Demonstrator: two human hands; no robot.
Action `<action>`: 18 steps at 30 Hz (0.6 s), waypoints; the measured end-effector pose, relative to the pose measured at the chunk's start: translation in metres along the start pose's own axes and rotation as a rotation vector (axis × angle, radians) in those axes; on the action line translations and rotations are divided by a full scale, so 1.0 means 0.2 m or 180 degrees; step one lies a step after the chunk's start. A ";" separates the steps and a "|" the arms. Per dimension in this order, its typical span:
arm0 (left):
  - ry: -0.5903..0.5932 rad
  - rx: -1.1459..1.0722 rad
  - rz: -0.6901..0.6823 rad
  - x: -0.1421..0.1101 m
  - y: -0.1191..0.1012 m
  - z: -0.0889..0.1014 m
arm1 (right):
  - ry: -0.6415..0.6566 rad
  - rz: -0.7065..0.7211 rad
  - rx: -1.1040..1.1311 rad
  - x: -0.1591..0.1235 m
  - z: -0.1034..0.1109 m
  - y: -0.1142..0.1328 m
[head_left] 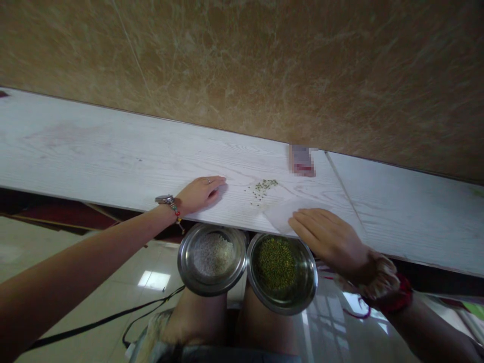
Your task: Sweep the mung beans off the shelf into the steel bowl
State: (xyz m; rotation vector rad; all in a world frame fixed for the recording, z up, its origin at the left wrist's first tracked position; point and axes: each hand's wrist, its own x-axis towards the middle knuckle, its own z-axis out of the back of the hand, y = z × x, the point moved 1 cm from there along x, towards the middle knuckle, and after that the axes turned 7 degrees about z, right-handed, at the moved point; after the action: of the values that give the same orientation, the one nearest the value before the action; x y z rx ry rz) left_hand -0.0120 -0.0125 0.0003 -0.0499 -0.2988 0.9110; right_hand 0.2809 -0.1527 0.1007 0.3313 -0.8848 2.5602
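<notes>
My left hand lies on the white wooden tabletop, fingers stretched out and nothing in them. To its right is a small scatter of green beans, which look like mung beans. My right hand has its fingers closed over a thin, whitish sheet, paper or plastic, lying at the table's front edge. Below that edge, a steel bowl of mung beans rests on my lap. Beside it on the left stands another steel bowl with white grains, perhaps rice.
A blurred-out small rectangular object lies at the table's back edge. Behind the table rises a brown marbled wall. A dark cable runs across the tiled floor at the lower left. A seam crosses the tabletop on the right.
</notes>
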 end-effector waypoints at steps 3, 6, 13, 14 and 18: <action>0.0002 -0.0013 -0.0008 0.00 0.00 0.00 | -0.0030 0.0089 0.0175 -0.06 0.03 0.03; 0.0038 -0.0026 0.0000 0.00 -0.01 0.00 | -0.0138 -0.0017 0.0326 -0.14 0.06 0.04; 0.0006 -0.0031 0.0027 0.00 -0.02 0.02 | -0.0036 -0.0005 0.0315 -0.11 0.05 0.01; 0.0009 -0.0028 0.0031 0.00 -0.02 0.02 | -0.0029 -0.0011 0.0351 -0.11 0.05 0.01; 0.0020 0.0001 0.0028 0.00 -0.02 0.02 | -0.0145 -0.0222 0.0717 -0.20 0.09 0.06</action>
State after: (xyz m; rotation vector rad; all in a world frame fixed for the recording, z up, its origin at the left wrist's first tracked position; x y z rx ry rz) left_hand -0.0094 -0.0149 0.0047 -0.0537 -0.2927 0.9195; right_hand 0.3125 -0.1847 0.0939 0.4797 -0.5889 2.5999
